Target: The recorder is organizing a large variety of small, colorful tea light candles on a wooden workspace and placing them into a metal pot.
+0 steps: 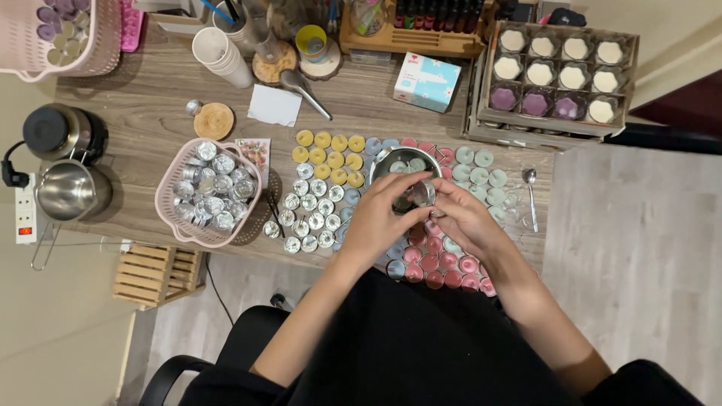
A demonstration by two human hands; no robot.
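While both hands meet, left hand (380, 218) fingers clamp the small metal cup (416, 195) (tilted); right hand (462, 218) fingertips pinch its right edge.

Small metal pitcher (412, 194) betw. hands (380, 218)

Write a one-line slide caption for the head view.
Both hands, left hand and right hand, hold a small metal cup above rows of coloured tealights on a wooden table.

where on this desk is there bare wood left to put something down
Bare wood lies between the pink basket and the metal pot, and around the white paper square up to the teal box. The middle, under both hands, is packed with tealight cups.
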